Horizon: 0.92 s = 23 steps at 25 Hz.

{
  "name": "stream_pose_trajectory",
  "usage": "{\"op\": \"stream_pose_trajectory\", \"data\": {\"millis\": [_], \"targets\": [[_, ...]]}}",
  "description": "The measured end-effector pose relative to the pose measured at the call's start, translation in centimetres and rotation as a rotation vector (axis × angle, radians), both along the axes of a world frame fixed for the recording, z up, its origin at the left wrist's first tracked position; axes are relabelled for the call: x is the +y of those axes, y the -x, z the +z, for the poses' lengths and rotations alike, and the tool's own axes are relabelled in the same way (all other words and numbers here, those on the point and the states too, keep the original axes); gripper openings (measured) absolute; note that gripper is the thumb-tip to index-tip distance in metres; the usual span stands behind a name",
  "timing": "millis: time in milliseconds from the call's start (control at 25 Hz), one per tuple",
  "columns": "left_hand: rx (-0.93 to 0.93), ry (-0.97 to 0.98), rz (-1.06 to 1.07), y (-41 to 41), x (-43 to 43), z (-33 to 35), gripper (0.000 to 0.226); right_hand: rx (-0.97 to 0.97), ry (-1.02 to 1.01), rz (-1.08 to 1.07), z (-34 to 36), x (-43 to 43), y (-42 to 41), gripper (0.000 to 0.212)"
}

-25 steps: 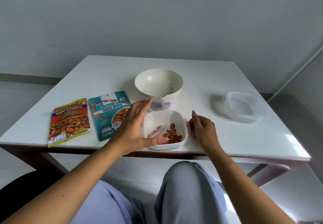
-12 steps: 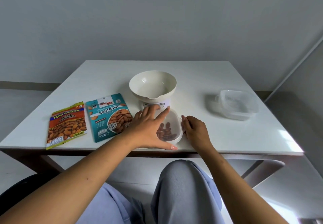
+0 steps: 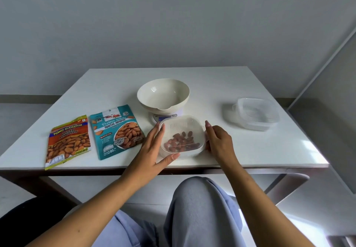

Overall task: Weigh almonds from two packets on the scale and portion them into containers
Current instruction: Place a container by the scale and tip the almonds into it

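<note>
A white lidded container [image 3: 183, 126] with several almonds [image 3: 181, 143] inside stands near the table's front edge. My left hand [image 3: 152, 150] lies against its left side, fingers straight and thumb along the front. My right hand [image 3: 219, 140] touches its right rim, index finger pointing up. Just behind it is the scale [image 3: 165, 116] with an empty cream bowl [image 3: 163, 94] on top. An orange salted-almonds packet [image 3: 67, 142] and a teal roasted-almonds packet [image 3: 115, 131] lie flat to the left.
A second clear container [image 3: 256, 113], lidded and with no almonds in it, stands at the right of the white table [image 3: 250, 150]. My knees are below the table's front edge. A grey wall rises behind the table.
The clear lid that my left hand held tilted over the container now sits on it. My left hand has slid off the top to the container's left side. My right hand stayed at the right rim.
</note>
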<state>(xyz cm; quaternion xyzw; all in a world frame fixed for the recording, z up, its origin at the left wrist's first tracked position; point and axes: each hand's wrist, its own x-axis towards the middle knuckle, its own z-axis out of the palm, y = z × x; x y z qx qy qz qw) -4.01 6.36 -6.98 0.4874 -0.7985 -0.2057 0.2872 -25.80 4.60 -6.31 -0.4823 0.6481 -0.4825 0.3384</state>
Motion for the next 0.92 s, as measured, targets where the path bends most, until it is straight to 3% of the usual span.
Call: {"op": "stream_pose_trajectory", "data": {"millis": [80,200,320,480,720,920], "targets": [[0.012,-0.023,-0.01,1.3,-0.4,-0.1,0.102,-0.044,-0.023,-0.01,0.0,0.6,0.2,0.049],[-0.005,-0.041,-0.026,3.7,-1.4,-0.1,0.101,0.079,0.121,-0.06,-0.7,2.0,0.2,0.067],[0.019,-0.078,-0.014,5.6,-2.4,-0.2,0.1,0.291,0.259,-0.021,-1.7,3.0,0.4,0.051],[-0.014,-0.037,-0.03,5.4,-3.2,-1.0,0.094,0.506,0.217,-0.006,-2.0,0.9,1.5,0.043],[-0.255,0.146,-0.099,2.0,-3.6,-2.3,0.075,0.435,0.156,-0.071,-1.6,-3.9,2.6,0.045],[-0.324,0.224,-0.085,2.2,-3.5,-2.6,0.06,0.386,0.163,-0.082,-1.5,-5.7,2.7,0.046]]}}
